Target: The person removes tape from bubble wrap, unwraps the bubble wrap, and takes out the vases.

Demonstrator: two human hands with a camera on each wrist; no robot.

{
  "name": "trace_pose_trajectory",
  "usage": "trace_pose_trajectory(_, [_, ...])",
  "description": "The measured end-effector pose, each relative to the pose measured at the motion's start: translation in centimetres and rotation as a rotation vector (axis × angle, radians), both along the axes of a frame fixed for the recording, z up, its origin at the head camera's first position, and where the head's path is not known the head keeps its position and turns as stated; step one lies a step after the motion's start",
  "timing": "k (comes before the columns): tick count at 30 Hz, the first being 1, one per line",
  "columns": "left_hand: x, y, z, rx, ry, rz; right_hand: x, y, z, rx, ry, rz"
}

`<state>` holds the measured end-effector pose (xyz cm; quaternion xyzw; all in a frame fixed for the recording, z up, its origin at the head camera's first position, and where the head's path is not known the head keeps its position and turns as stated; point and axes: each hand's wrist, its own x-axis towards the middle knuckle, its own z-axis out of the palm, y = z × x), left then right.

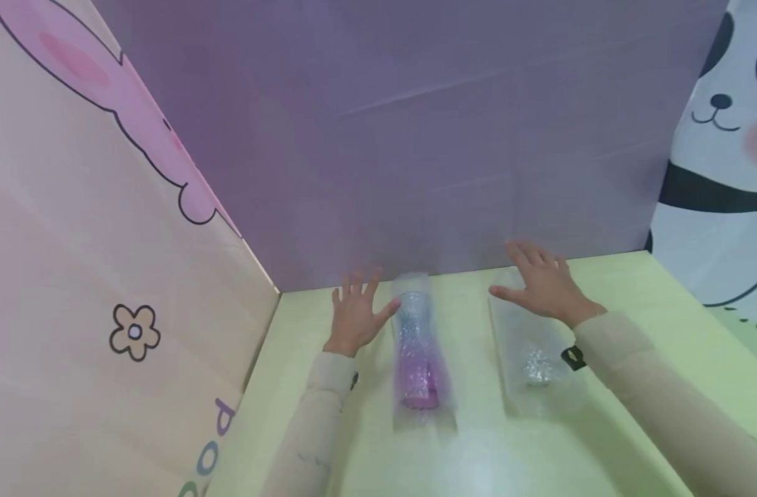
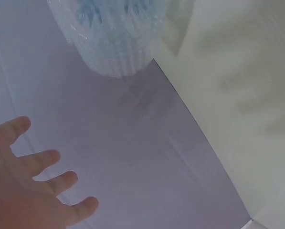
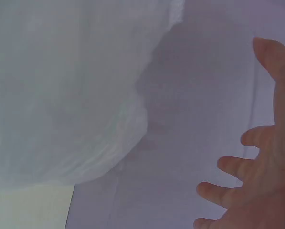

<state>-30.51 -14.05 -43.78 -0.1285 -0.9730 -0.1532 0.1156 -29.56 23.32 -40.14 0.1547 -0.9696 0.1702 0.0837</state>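
Note:
A bottle-shaped item [image 1: 418,352], blue at the far end and pink-purple at the near end, lies in clear bubble wrap [image 2: 118,52] on the table. My left hand [image 1: 356,317] is just left of its far end, fingers spread; in the left wrist view that hand [image 2: 32,181] holds nothing. To the right lies a whitish translucent pouch [image 1: 521,338] with a shiny clear lump [image 1: 537,366] in it; what the lump is cannot be made out. Over the pouch's far right part my right hand [image 1: 549,290] hovers with spread fingers. The right wrist view shows this hand [image 3: 257,176] apart from the pouch [image 3: 61,95].
The pale yellow-green table [image 1: 478,455] meets a grey-purple back panel [image 1: 403,138]. On the left stands a light panel [image 1: 55,276] with a pink cartoon figure and a flower. A panda print [image 1: 720,235] covers the right panel.

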Motion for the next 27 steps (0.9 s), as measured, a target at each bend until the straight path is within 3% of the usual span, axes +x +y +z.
trace_pose_trajectory(6, [0.6, 0.4, -0.6, 0.070, 0.070, -0.064, 1.3, -2.0, -0.2, 0.026, 0.002, 0.065])
trace_pose_trajectory(10, [1.5, 0.9, -0.9, 0.150, 0.074, -0.117, 2.0, -3.4, -0.7, 0.016, -0.021, 0.100])
trace_pose_trajectory(14, [2.7, 1.6, -1.4, 0.236, -0.008, -0.149, 3.1, -5.0, -1.5, -0.039, -0.068, 0.169])
trace_pose_trajectory(19, [3.9, 2.2, -2.4, 0.327, -0.153, -0.181, 4.1, -6.8, -2.3, -0.154, -0.187, 0.240])
trace_pose_trajectory(27, [4.8, 2.5, -3.9, 0.457, -0.297, -0.161, 4.6, -8.7, -3.7, -0.274, -0.257, 0.251])
